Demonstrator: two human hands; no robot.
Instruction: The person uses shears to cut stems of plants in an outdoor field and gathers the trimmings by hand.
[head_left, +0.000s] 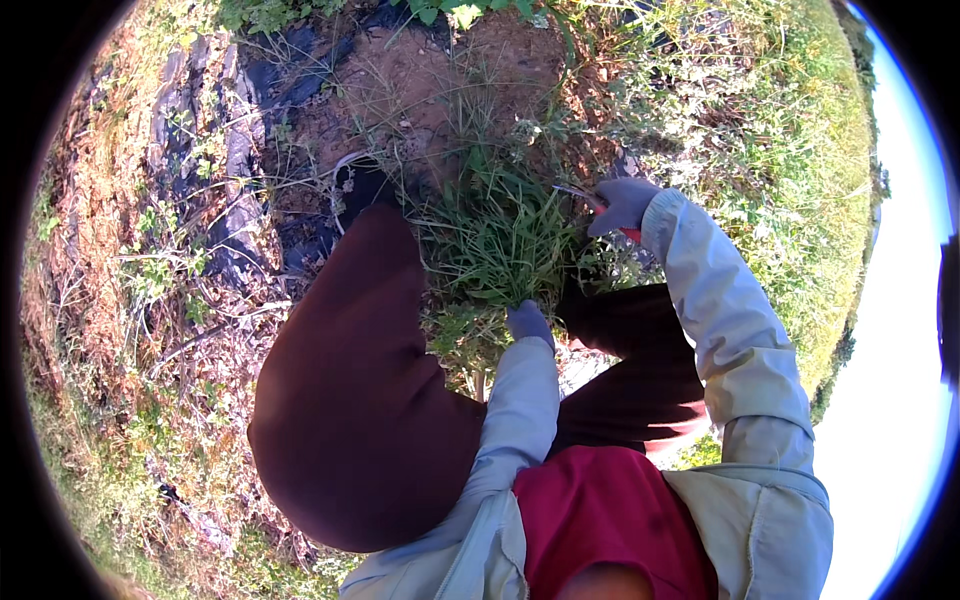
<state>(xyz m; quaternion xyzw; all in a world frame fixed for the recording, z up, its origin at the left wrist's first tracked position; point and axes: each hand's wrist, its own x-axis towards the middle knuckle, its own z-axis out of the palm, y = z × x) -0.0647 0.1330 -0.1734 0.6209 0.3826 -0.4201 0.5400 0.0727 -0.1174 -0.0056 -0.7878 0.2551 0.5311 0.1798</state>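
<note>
My right hand (624, 204), in a grey glove, is closed around a red-handled cutting tool (631, 234), probably hand shears. Its slim metal end (576, 191) points left, over the edge of a dense clump of green grass (499, 236). At the near side of that clump, between my knees, is my left hand (530, 321), also gloved. Its fingers are closed on the lower grass stems, though the fingertips are partly hidden by leaves. The tool and my left hand are apart.
My bent left leg (360, 375) and dark right trouser leg (637, 352) flank the clump. Beyond it lies bare reddish soil (420, 82). Torn black plastic sheeting (289, 71) and dry stalks (202, 337) spread to the left; tall weeds (795, 187) stand at right.
</note>
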